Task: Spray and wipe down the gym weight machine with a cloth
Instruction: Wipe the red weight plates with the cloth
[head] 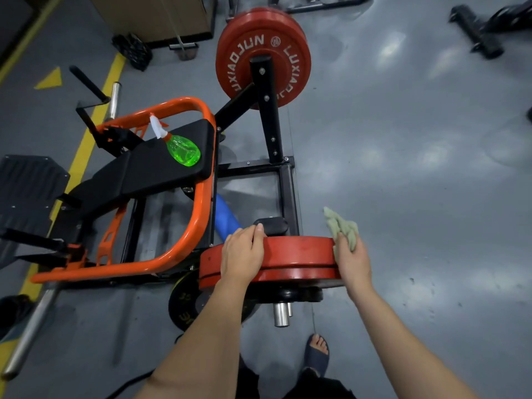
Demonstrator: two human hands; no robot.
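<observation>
The weight machine has an orange tube frame (198,203), a black padded seat (161,165) and black steel posts. Near me a red weight plate (299,254) stands on edge. My left hand (244,250) rests over its top left rim, fingers curved across it. My right hand (352,259) grips a pale green cloth (341,226) and holds it against the plate's right edge. A green spray bottle (181,149) with a white trigger lies on the black seat, away from both hands. A second red plate (263,53) hangs at the far end.
A black plate (184,303) with yellow lettering and chrome pegs (282,315) sit below the near red plate. A chrome bar (28,329) lies on the floor at left beside yellow floor lines. My sandalled foot (316,352) stands on grey floor. Black equipment (486,30) sits top right.
</observation>
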